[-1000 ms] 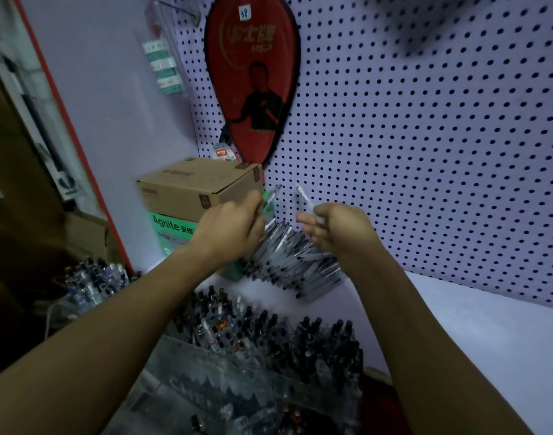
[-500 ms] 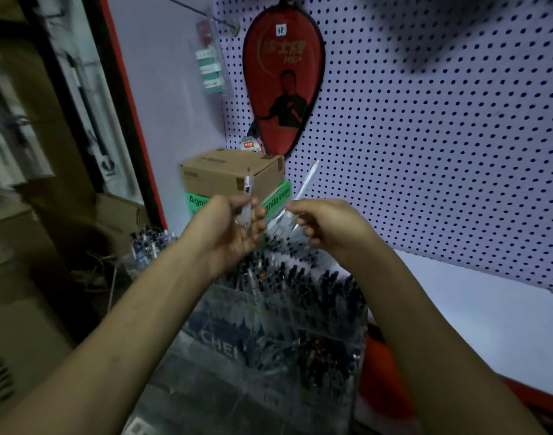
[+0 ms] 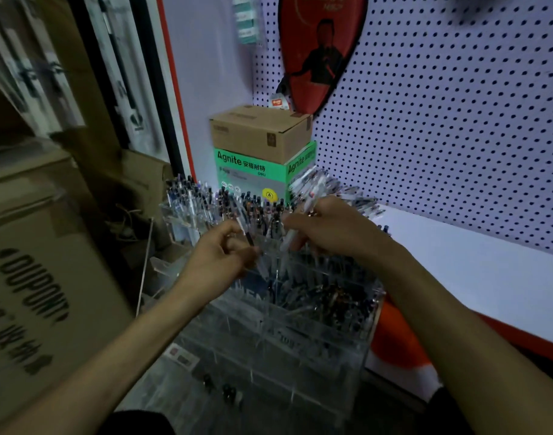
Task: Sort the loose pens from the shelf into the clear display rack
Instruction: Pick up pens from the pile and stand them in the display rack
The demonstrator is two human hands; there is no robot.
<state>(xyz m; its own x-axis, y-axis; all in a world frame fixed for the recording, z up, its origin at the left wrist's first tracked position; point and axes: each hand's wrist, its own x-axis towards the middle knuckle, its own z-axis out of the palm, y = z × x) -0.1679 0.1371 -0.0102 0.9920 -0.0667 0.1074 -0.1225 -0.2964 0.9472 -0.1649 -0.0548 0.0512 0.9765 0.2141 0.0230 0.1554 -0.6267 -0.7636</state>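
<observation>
Now, left hand: the left hand point(image 3: 220, 257) is raised over the clear display rack point(image 3: 268, 334), thumb and fingers curled round a single pen point(image 3: 246, 229) that slants up and to the left out of the grip
Right hand: the right hand point(image 3: 331, 227) is level with the left and just beside it, fingers closed round a white pen point(image 3: 295, 229); more pens seem to stick up behind its knuckles, but blur hides how many it holds
Rack: a stepped clear plastic stand below both hands, its rear rows packed with upright pens with dark caps; the front compartments look shallow and hold only a few small dark bits
Second holder: a smaller clear holder point(image 3: 187, 208) to the left of the rack, also full of upright pens
Loose pens: a heap of loose pens point(image 3: 341, 193) lies on the white shelf point(image 3: 473, 271) behind the right hand, near the pegboard
Boxes: a brown carton point(image 3: 262, 133) sits on top of a green box point(image 3: 253, 174) marked Agnite, in the corner behind the rack
Wall: a white pegboard point(image 3: 457, 120) with a red racket cover point(image 3: 322, 48) hanging on it
Left side: large cardboard boxes point(image 3: 39, 277), one printed with dark lettering
</observation>
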